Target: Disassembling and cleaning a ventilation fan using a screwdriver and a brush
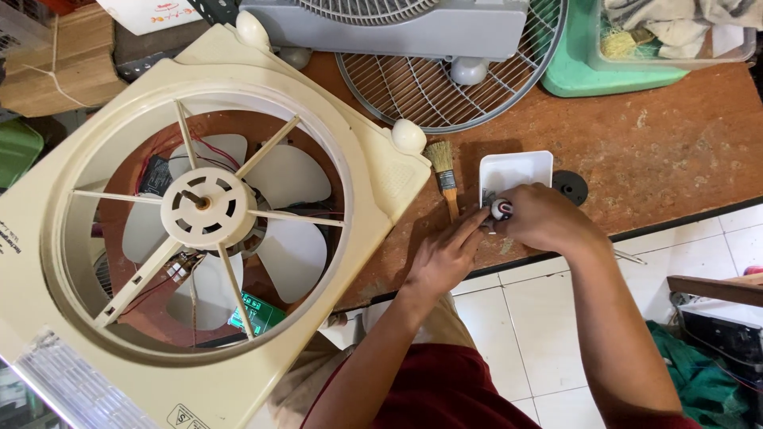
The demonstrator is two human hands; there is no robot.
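Note:
My right hand [544, 218] is closed around a small round white and red part [501, 209] at the near edge of a small white tray [517, 168] on the brown table. My left hand [447, 256] lies beside it, fingers stretched toward the same part and touching it. A small paintbrush [444, 176] with a wooden handle lies just left of the tray. A black round disc [571, 185] sits right of the tray, partly behind my right hand.
A large cream square box-fan housing [119, 238] with white blades fills the left. A grey fan grille [445, 87] and grey fan body [389, 28] lie at the back. A green basin [604, 71] stands at the back right. The table edge [675, 218] runs over white floor tiles.

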